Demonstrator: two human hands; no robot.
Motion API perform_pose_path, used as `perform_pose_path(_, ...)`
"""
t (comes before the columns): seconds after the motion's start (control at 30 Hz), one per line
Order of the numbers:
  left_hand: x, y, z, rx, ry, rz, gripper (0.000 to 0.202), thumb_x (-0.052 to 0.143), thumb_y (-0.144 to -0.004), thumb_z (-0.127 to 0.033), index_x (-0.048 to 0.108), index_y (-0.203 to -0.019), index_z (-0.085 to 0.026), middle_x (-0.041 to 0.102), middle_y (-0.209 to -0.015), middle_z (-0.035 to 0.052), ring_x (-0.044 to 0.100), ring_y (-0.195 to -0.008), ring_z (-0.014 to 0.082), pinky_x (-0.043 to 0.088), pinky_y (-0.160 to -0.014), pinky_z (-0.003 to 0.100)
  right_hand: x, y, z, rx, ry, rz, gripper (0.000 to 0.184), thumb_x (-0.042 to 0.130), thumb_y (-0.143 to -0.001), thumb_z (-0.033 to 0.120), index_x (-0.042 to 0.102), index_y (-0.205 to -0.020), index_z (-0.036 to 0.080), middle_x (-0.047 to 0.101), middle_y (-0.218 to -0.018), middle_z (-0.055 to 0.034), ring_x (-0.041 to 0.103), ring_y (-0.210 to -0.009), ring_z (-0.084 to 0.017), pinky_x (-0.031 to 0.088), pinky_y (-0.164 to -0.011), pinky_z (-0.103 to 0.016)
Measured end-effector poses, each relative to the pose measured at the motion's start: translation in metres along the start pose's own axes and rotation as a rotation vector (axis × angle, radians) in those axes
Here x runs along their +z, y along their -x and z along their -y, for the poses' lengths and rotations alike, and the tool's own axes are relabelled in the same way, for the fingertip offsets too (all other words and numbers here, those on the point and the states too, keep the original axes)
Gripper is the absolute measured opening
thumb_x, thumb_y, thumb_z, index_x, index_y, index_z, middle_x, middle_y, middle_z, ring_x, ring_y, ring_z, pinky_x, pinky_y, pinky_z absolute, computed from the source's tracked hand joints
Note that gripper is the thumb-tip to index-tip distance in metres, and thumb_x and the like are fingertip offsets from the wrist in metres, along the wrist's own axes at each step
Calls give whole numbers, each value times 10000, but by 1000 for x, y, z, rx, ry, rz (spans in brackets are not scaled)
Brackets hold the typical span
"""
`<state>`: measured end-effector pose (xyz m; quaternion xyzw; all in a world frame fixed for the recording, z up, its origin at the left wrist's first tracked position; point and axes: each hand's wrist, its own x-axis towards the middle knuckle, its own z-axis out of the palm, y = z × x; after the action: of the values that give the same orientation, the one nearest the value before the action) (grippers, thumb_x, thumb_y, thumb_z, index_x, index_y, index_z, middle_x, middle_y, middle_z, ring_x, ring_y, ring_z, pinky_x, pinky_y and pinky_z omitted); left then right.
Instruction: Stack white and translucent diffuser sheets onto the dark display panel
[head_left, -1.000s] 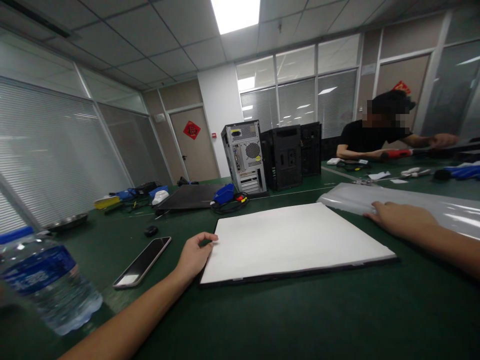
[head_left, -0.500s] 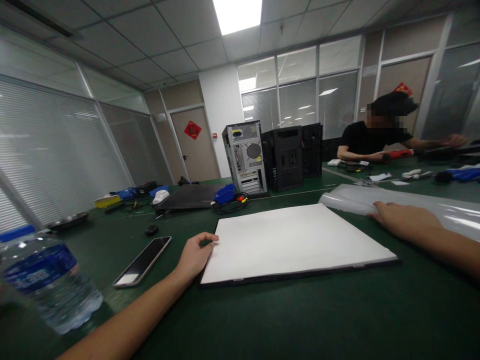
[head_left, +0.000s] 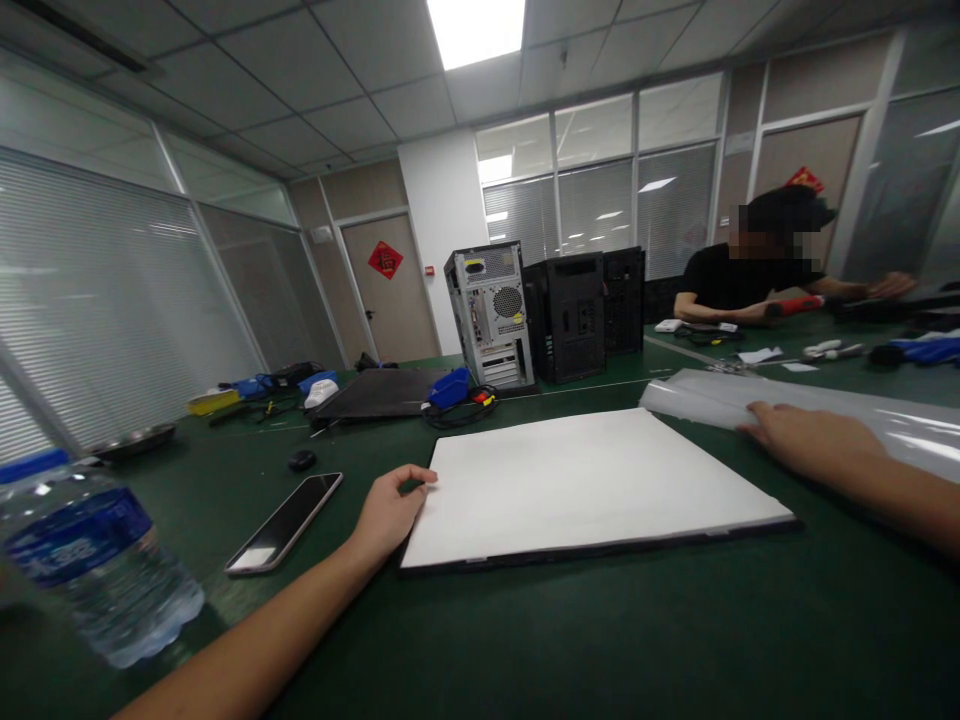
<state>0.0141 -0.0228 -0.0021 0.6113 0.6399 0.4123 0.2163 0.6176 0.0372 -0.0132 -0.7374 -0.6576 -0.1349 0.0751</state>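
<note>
Across the bench [head_left: 600, 640] from you, the other person's outstretched hand [head_left: 892, 285] shifts slightly from the earlier frame, while your own hands stay put. Flat before you lies a black-edged white panel [head_left: 585, 490]; your left hand [head_left: 390, 510] touches its left edge, thumb and forefinger narrow, its pinch impossible to confirm. Your right hand [head_left: 810, 435] rests at a clear plastic sheet [head_left: 705, 395], grip unclear. Left of your left hand lies a phone [head_left: 285, 525].

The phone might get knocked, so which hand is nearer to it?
Left. The left hand is beside the phone, at the white panel; the right hand is farther right, past the panel, at the clear sheet.
</note>
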Motion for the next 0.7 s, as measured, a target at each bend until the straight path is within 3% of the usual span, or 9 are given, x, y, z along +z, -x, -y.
perform_pose_path(0.2,0,0,1,8,-3,1,197,587,-787,-188,730,-922,-180,743,-858,28,657,-686,174,422,-559,230,-9,1,2,-17,43,-102,551,270,-1005,534,554,-1263,138,631,-1184,-241,647,-900,-335,374,-644,-401)
perform_pose_path(0.33,0,0,0,3,-4,-3,204,586,-781,-184,734,-922,-178,736,-801,26,646,-654,175,416,-550,233,-19,6,12,-39,83,-185,574,250,-1009,534,507,-1342,143,619,-1219,-233,647,-876,-338,384,-607,-396)
perform_pose_path(0.57,1,0,-2,-4,0,-5,190,603,-772,-207,737,-903,-177,738,-804,30,614,-603,164,397,-530,234,-40,22,52,-157,163,-469,553,254,-1020,494,477,-1411,173,616,-1304,-166,662,-951,-331,502,-653,-407)
perform_pose_path(0.7,0,1,-2,-4,9,-3,188,599,-770,-204,735,-897,-177,748,-858,40,624,-628,167,407,-539,236,-49,31,76,-303,108,-538,542,319,-1012,493,466,-1439,195,640,-1282,-128,669,-958,-309,550,-727,-434)
